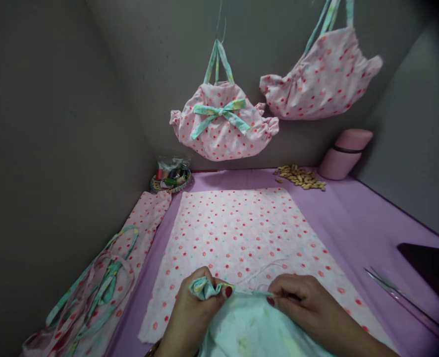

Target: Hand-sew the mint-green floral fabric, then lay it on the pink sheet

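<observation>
Light green patterned fabric (245,322) hangs between my two hands at the bottom centre. My left hand (200,302) is closed on its upper edge, with a bunched bit of the fabric sticking out above the fist. My right hand (301,300) pinches the same edge further right, thumb and fingers pressed together; whether a needle is between them cannot be made out. Loose pale thread (264,269) curls above the edge between the hands. Beneath lies a pink dotted cloth (234,223) spread flat on the purple table cover (338,213).
Scissors (398,292) and a dark flat object (431,263) lie at right. Behind are a basket of thread (171,183), peanuts (301,177) and a pink bottle (342,158). Folded cloth (143,213) with straps (108,285) is at left. Two dotted bags (223,141) (323,74) hang above.
</observation>
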`<state>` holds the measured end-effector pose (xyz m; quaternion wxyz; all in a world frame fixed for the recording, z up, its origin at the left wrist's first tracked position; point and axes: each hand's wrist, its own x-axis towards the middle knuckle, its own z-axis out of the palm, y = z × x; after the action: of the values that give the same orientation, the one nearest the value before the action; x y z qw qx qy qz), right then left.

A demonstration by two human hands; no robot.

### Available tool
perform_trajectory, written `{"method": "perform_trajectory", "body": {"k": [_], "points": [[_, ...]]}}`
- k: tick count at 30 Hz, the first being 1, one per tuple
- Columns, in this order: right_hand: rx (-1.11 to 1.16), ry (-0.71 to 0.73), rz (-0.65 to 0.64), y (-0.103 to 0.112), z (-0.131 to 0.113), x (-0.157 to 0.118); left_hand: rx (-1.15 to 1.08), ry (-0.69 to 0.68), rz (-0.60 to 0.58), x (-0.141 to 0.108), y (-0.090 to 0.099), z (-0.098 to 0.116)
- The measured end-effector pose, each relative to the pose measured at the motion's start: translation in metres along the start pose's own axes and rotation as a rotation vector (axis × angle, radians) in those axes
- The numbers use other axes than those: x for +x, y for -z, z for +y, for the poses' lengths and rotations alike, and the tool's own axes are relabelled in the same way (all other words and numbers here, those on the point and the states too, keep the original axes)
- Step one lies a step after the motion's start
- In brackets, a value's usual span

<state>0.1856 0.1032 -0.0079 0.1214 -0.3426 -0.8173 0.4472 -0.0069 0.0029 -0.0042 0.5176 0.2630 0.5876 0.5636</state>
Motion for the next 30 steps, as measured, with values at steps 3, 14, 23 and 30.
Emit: {"method": "perform_trajectory", "body": {"k": [3, 14, 23, 30], "points": [[-0.005, 0.002, -0.001, 0.0007, -0.0019, -0.0006, 0.007, -0.001, -0.002, 0.0002, 0.0003, -0.0001], [-0.031, -0.004, 0.005, 0.0006, 0.0, 0.0, 0.008, -0.016, 0.015, -0.0019, -0.0027, 0.0054], [-0.01, 0.003, -0.004, 0.0016, -0.0022, 0.0008, 0.388, -0.033, 0.096, 0.0014, 0.0036, 0.0047], [0.019, 0.003, -0.004, 0.0016, -0.0018, 0.001, 0.185, -0.004, -0.024, 0.0007, 0.0029, 0.0054]]}}
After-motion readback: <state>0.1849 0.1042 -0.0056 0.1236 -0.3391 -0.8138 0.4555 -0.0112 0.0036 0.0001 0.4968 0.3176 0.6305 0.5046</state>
